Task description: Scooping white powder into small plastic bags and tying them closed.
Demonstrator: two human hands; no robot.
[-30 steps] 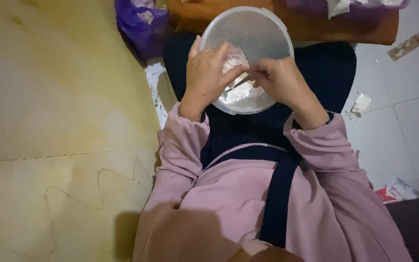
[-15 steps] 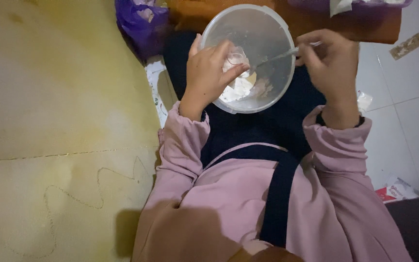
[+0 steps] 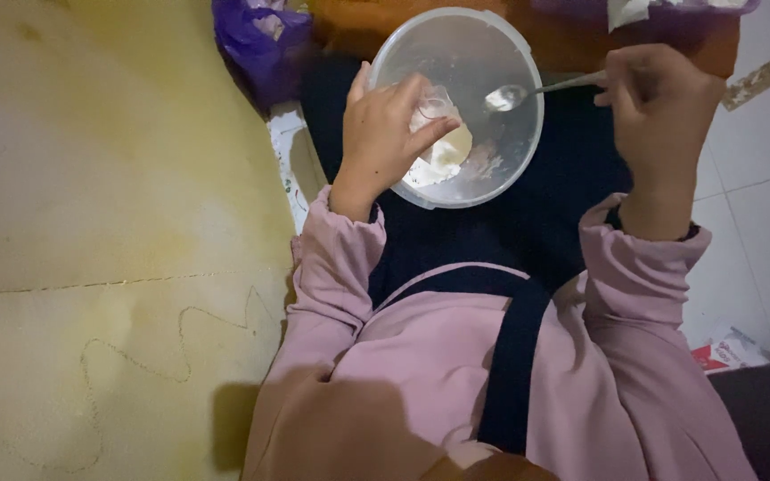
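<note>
Head view, looking down at your lap. Your left hand (image 3: 383, 134) reaches over the near rim of the round translucent plastic bowl (image 3: 456, 44) and grasps a small clear wrapper (image 3: 434, 109) between thumb and fingertips; the wrapper sits inside the bowl, above a pale, creamy lump (image 3: 450, 147) lying on the bowl's floor. Your right hand (image 3: 661, 111) is clenched on the handle of a metal spoon (image 3: 514, 94), held to the right of the bowl and outside its rim; the spoon's head reaches in over the right side of the bowl, apart from the wrapper. The bowl rests on your dark apron (image 3: 528, 223), worn over pink sleeves (image 3: 331, 267). A purple plastic bag (image 3: 256, 44) lies just left of the bowl, beside the yellow mat (image 3: 109, 223). White floor tiles (image 3: 750, 214) lie at right.
</note>
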